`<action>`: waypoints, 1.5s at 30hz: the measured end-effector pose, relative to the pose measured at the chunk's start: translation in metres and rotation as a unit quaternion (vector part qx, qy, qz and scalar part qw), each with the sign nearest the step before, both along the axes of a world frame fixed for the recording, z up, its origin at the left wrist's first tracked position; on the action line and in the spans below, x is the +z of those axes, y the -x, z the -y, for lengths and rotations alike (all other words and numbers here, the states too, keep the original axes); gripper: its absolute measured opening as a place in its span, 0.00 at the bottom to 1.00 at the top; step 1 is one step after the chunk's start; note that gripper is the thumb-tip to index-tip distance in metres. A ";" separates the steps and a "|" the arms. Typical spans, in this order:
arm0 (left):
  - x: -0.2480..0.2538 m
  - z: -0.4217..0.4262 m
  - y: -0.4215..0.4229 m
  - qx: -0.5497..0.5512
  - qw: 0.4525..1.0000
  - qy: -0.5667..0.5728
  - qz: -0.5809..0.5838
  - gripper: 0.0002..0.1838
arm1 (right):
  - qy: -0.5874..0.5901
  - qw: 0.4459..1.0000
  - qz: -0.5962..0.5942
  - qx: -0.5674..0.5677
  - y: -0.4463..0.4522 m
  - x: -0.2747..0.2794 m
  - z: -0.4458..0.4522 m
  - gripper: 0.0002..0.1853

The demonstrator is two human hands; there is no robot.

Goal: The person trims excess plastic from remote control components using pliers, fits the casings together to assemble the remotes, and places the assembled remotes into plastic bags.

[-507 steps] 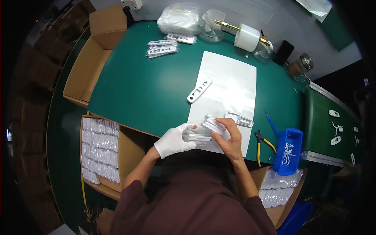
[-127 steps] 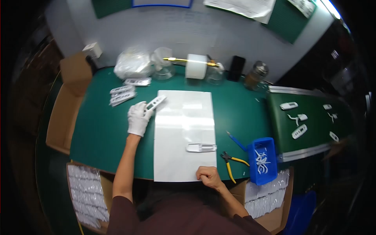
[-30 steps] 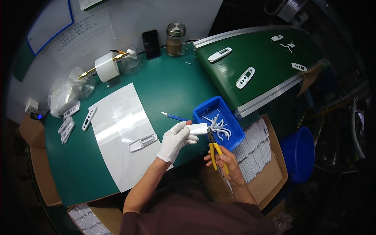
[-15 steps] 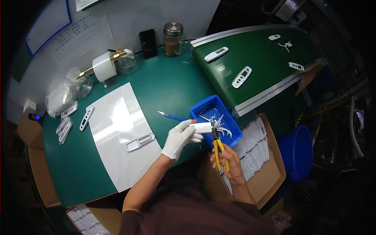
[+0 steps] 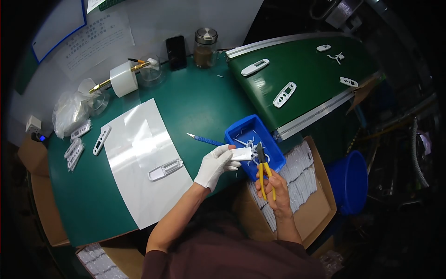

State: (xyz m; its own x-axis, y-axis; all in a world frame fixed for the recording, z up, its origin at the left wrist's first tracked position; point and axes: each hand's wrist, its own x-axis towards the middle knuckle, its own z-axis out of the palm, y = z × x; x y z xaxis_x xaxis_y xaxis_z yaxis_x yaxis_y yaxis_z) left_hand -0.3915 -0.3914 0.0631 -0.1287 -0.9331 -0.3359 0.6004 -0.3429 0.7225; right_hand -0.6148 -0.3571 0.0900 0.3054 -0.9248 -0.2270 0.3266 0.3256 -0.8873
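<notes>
My left hand (image 5: 213, 166), in a white glove, grips a white plastic part (image 5: 241, 154) over the near side of a blue tray (image 5: 271, 135). Bare fingers of my right hand (image 5: 277, 191) are wrapped round yellow-handled cutting pliers (image 5: 266, 174). Their dark jaws are just right of the part's end, over the tray; a small gap seems to separate them. Thin white plastic offcuts (image 5: 251, 139) lie inside the tray. To its left, a blue-handled craft knife (image 5: 206, 139) rests on the green table.
A white sheet (image 5: 134, 186) carries one white casing (image 5: 166, 170). Several casings lie on the green conveyor (image 5: 320, 69) at right. Bagged pieces (image 5: 74, 156), a film roll (image 5: 123, 79), a phone (image 5: 176, 52) and a jar (image 5: 205, 48) surround the table. A cardboard box (image 5: 309, 204) and blue bucket (image 5: 347, 181) stand right.
The pliers have shifted right, away from the end of the white part, and turned slightly. The part stays in my left hand, slightly lower. The conveyor casings appear shifted slightly left.
</notes>
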 end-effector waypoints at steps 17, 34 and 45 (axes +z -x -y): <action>-0.006 -0.026 -0.027 0.056 0.989 -0.093 -0.104 0.30 | 0.457 0.608 -0.603 -0.242 0.004 0.048 0.228 0.18; 0.000 -0.032 -0.031 0.007 0.985 0.077 0.154 0.34 | 0.577 0.643 -0.473 0.174 -0.042 0.086 0.127 0.15; -0.006 -0.036 0.015 -0.142 0.974 0.145 0.098 0.31 | 0.546 0.674 -0.474 0.154 -0.045 0.058 0.078 0.18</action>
